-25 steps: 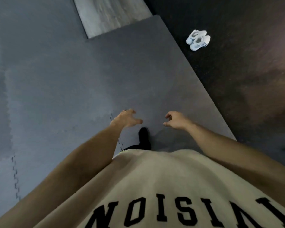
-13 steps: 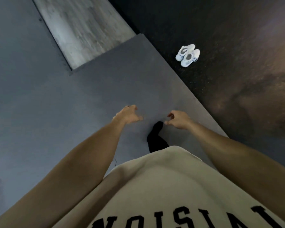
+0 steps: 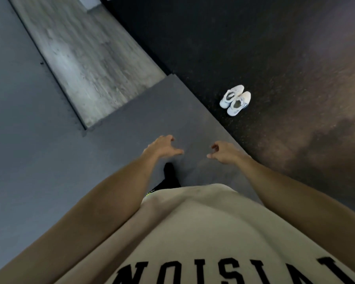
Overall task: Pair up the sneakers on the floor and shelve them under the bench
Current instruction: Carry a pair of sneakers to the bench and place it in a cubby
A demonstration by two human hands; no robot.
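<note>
Since 1 s ago the person has walked closer; the 2 white sneakers (image 3: pixel 235 100) now sit lower in view and nearer. Approach step, I judge. They lie touching, side by side, on the dark floor (image 3: pixel 275 58), ahead & to the right, well apart from both hands. Left hand (image 3: pixel 162 146) and right hand (image 3: pixel 223 151): each grip loosely curled, holding nothing. Next: step over, bend, take 1 per hand.

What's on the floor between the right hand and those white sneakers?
Nothing, in the head view: from the right hand to the sneakers there is only bare grey mat, then its edge and dark speckled floor.
</note>
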